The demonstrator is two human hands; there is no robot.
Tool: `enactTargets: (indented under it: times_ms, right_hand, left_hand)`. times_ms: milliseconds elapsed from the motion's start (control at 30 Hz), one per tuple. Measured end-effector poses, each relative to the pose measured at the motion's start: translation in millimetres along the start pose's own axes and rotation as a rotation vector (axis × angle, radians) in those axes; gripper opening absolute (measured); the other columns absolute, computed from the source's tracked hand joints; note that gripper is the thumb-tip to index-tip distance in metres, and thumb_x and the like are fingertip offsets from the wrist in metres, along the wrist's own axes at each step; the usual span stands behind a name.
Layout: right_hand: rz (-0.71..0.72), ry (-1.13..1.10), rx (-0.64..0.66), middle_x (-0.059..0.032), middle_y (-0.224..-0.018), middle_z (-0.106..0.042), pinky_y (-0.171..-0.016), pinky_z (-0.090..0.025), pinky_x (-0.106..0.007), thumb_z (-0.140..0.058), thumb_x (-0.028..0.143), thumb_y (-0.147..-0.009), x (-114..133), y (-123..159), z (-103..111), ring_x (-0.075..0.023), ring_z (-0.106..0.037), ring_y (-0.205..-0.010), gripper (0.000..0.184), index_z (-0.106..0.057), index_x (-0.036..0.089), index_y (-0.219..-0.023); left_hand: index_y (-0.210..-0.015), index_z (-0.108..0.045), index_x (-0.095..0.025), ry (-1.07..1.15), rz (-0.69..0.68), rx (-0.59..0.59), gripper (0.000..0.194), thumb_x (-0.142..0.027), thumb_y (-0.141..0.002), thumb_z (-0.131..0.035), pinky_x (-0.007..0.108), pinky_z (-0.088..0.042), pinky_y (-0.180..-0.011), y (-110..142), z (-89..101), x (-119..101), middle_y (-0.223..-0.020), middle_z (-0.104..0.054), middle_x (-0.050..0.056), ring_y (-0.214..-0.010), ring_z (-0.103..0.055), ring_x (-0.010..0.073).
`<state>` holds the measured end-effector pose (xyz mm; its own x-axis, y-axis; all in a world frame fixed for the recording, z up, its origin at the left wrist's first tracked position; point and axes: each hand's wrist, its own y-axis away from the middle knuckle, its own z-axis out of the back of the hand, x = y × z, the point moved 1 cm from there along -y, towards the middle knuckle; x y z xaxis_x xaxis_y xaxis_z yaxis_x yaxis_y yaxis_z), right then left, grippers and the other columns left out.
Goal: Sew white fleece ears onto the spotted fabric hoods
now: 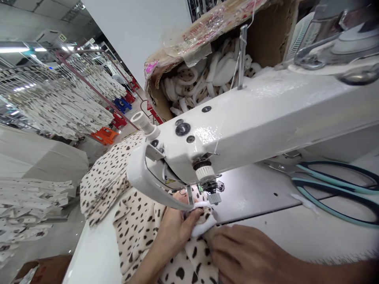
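Just beside the presser foot (214, 198), left hand (174, 230)

The scene is viewed through a single head-worn camera, rolled sideways and aimed forward and down, placed close above one hand (174, 230) and the other hand (247, 252), beneath the white sewing machine arm (251, 122).
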<state>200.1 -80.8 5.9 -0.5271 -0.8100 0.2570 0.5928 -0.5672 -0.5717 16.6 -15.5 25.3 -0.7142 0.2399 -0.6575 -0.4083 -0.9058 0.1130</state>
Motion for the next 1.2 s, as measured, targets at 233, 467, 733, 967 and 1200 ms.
enactTargets:
  times_ms: [233,467,733,967,1200]
  right_hand:
    - [-0.112,0.257,-0.096,-0.0059,-0.084,-0.065,-0.062,-0.044,-0.031,-0.040,0.003,-0.085,-9,7,-17,-0.0179,-0.060,-0.076,0.034,-0.060,0.014,-0.109]
    - [-0.081,0.270,-0.077,-0.0050,-0.075,-0.060,-0.056,-0.039,-0.033,-0.046,0.009,-0.086,-4,16,-34,-0.0175,-0.054,-0.065,0.026,-0.062,0.010,-0.107]
    - [-0.089,0.296,-0.151,-0.0035,-0.069,-0.056,-0.054,-0.038,-0.031,-0.044,0.010,-0.088,-7,12,-32,-0.0160,-0.051,-0.062,0.027,-0.063,0.011,-0.106]
    - [-0.086,0.249,-0.035,-0.0058,-0.087,-0.065,-0.070,-0.045,-0.033,-0.035,0.007,-0.089,-4,9,-13,-0.0176,-0.058,-0.076,0.037,-0.060,0.017,-0.115]
    - [-0.101,0.243,-0.082,-0.0047,-0.077,-0.061,-0.074,-0.039,-0.037,-0.040,0.008,-0.089,-7,10,-21,-0.0187,-0.053,-0.072,0.033,-0.062,0.011,-0.113]
  left_hand:
    - [-0.092,-0.063,-0.022,0.004,-0.015,-0.010,0.017,-0.034,-0.093,-0.051,0.033,-0.042,-0.085,1,-1.5,3,-0.096,-0.057,0.004,-0.088,-0.051,0.0212]
    - [-0.089,-0.063,-0.021,-0.031,0.131,-0.052,0.020,-0.038,-0.087,-0.052,0.033,-0.046,-0.073,3,-7.9,5,-0.090,-0.057,0.005,-0.084,-0.053,0.0221]
    - [-0.092,-0.063,-0.020,0.134,0.152,-0.065,0.017,-0.035,-0.087,-0.056,0.032,-0.050,-0.073,3,-7.0,5,-0.096,-0.058,0.005,-0.088,-0.057,0.0216]
    - [-0.091,-0.065,-0.019,0.217,0.101,-0.047,0.018,-0.035,-0.086,-0.059,0.032,-0.047,-0.078,0,1.5,1,-0.091,-0.059,0.006,-0.092,-0.054,0.0228]
    - [-0.089,-0.065,-0.020,0.149,0.082,-0.092,0.020,-0.037,-0.089,-0.056,0.031,-0.047,-0.075,-2,-2.5,4,-0.088,-0.058,0.005,-0.087,-0.054,0.0216]
